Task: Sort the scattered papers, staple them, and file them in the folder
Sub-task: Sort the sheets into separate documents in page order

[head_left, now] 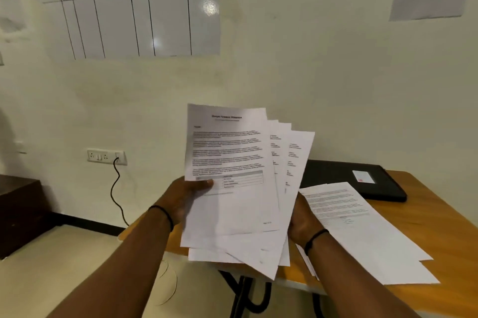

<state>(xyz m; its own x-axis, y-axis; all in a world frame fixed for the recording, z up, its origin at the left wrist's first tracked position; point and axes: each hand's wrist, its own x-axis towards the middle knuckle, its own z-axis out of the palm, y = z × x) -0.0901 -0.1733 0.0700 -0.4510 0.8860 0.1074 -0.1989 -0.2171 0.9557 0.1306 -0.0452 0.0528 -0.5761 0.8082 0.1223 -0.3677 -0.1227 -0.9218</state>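
Note:
I hold a fanned stack of printed papers (232, 180) up in front of me, above the near left corner of the wooden table (439, 219). My left hand (186, 196) grips the stack's left edge, thumb on the top page. My right hand (302, 222) holds the stack from behind on its right side, fingers hidden by the sheets. More loose papers (362, 227) lie flat on the table to the right. A black folder (362, 178) with a small white label lies closed at the table's back edge. No stapler shows.
The table stands against a cream wall with a wall socket (106, 156) and a black cable (116, 188) hanging from it. A dark wooden cabinet (20, 209) stands at the left. A whiteboard chart (129, 4) and a notice hang on the wall.

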